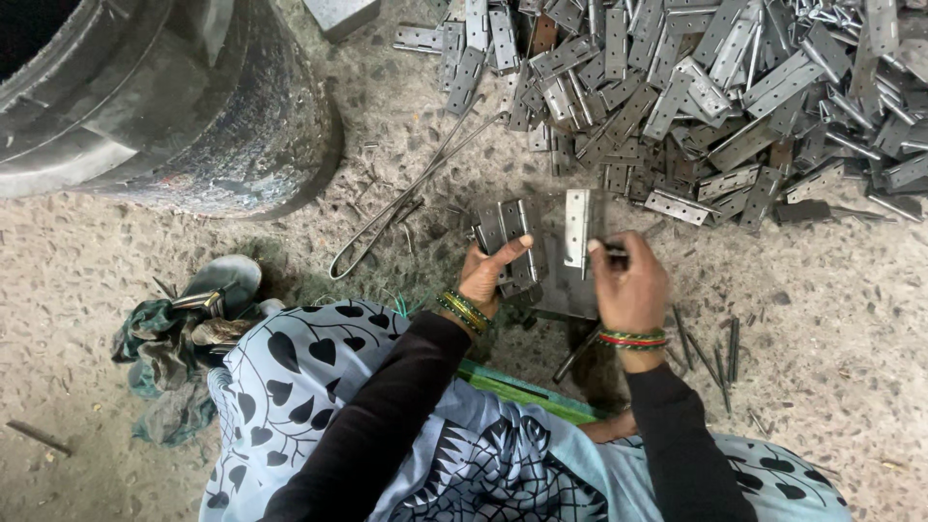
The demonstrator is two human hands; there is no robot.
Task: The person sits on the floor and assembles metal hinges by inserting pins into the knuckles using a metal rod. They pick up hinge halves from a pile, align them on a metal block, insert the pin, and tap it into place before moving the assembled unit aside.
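A shiny metal hinge (577, 227) stands up and down on a flat dark metal block (565, 280) in front of the person. The right hand (628, 283) is closed at the hinge's edge, fingers curled, pinching something thin against it. It may be a pin, but it is too small to tell.

The left hand (488, 273) is closed around a small bunch of grey hinge leaves (509, 237). The thumb lies across the front of them and the fingers wrap behind. This bunch sits just beside the shiny hinge, to its left.

Both wrists wear bright bangles, and both arms are in dark sleeves. The person sits low on the rough stone floor (116, 261), with a light blue cloth with dark leaf shapes (319, 387) over the knees.

Past the hands lies a big heap of grey hinges (715, 87), all jumbled up. A long bent wire loop (401, 203) lies on the floor between the heap and the left hand. Some thin metal rods (720, 358) lie near the right wrist. A large dark round drum (164, 97) stands far to the left. Below it is a crumpled rag (159, 367) with a grey sandal (222, 280) beside it.
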